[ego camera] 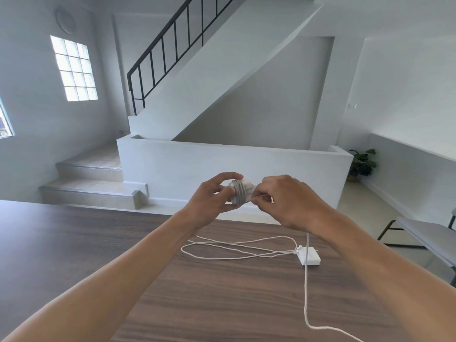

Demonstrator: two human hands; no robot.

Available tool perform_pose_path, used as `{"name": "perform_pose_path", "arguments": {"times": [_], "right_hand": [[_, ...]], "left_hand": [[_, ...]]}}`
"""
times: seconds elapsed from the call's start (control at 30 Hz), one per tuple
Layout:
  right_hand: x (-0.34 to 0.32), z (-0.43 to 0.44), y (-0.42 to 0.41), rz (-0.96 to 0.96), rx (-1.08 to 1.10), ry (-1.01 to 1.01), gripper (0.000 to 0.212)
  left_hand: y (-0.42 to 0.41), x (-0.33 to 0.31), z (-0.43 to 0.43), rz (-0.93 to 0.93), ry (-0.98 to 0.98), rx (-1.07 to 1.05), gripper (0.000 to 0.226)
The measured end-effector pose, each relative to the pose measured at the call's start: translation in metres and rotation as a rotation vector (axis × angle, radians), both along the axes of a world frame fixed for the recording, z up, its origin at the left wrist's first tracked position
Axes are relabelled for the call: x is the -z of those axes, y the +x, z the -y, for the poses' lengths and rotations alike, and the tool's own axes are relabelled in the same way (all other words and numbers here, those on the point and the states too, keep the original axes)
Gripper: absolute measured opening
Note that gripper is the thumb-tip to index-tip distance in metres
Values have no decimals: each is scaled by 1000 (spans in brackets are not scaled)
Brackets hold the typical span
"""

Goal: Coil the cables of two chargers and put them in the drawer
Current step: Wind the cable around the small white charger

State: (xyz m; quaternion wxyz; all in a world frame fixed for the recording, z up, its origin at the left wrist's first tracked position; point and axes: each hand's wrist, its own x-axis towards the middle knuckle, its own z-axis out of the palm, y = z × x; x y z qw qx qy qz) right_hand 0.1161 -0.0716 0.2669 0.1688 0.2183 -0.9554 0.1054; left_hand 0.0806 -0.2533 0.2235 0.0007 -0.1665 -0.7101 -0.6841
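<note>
— Charger (238,192) first: who has it, and how?
— Left hand (209,201) grips it, thumb and fingers curled round the white block. It is held up in the air over the far edge of the table (98,255).
— And the right hand (288,201)?
— Just right of the charger, fingertips pinched on its cable (306,292) where it meets the windings. Several turns already lie round the block.
— Where does the rest of that cable go?
— It drops from under the right wrist, runs across the table toward the near side, then bends right and leaves the view at the near edge.
— Second charger (309,255)?
— Flat on the table below the right wrist, untouched. The hanging cable crosses over it; whether they touch I cannot tell. Its own cord (182,248) lies in long loose loops on the wood to its left.
— Beyond the table?
— White stairs (86,183) with a black railing (158,58) far behind, and a window (74,70) far left. A potted plant (362,164) and a bench (424,233) stand to the right.
</note>
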Motion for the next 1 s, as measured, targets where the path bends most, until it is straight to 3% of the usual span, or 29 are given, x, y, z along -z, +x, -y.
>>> {"name": "perform_pose_path", "arguments": {"times": [0.23, 0.37, 0.5, 0.63, 0.8, 0.9, 1.0], "right_hand": [[-12, 0, 2, -193, -81, 165, 13], [-16, -4, -5, -115, -99, -72, 4], [-14, -5, -17, 46, -150, -272, 10], [-13, -4, -20, 164, -219, -541, 13], [12, 0, -31, 292, -177, -690, 29], [27, 8, -26, 250, -102, -640, 38], [37, 19, -18, 89, -39, -473, 32]], "left_hand": [[2, -6, 4, 16, -114, 134, 32], [7, -5, 11, 64, -45, 208, 22], [10, -10, 19, 95, -37, 316, 28], [10, -16, 25, 148, 132, 410, 35], [12, -23, 24, 166, 337, 434, 40], [11, -24, 23, 143, 405, 377, 32], [8, -21, 22, 138, 390, 259, 23]]}}
